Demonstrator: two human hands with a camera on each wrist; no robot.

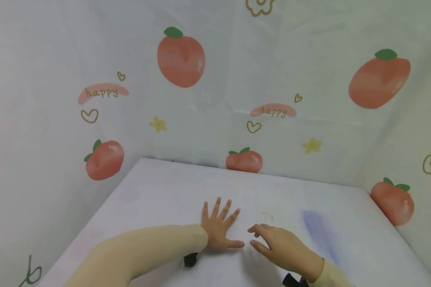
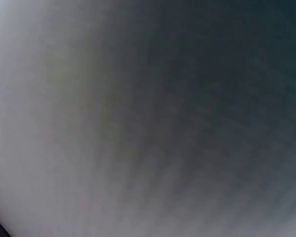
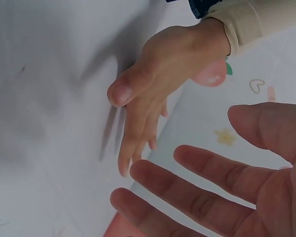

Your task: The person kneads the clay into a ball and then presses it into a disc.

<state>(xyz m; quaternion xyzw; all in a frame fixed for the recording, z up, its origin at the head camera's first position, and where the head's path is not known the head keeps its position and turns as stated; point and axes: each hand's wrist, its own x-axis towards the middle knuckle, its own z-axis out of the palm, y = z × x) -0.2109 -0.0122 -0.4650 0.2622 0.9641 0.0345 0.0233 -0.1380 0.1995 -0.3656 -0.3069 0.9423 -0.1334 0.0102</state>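
Observation:
My left hand (image 1: 217, 229) is palm down over the white tabletop (image 1: 172, 187), its fingers spread wide and straight. To its right, my right hand (image 1: 285, 247) hovers above the table with fingers loosely bent and nothing in them. A small gap separates the left thumb from the right fingertips. In the right wrist view, the left hand (image 3: 148, 84) shows side-on near the table, and the right hand's fingers (image 3: 197, 202) are apart and relaxed. The left wrist view is a dark blur in which no hand can be made out.
Black wrist devices (image 1: 190, 260) sit under both cuffs. A purple smudge (image 1: 319, 235) marks the tabletop at the right, with a faint brownish stain (image 1: 267, 215) nearer the middle. White curtain cloth (image 1: 215, 99) printed with peaches, hearts and flowers borders the table at the back and sides.

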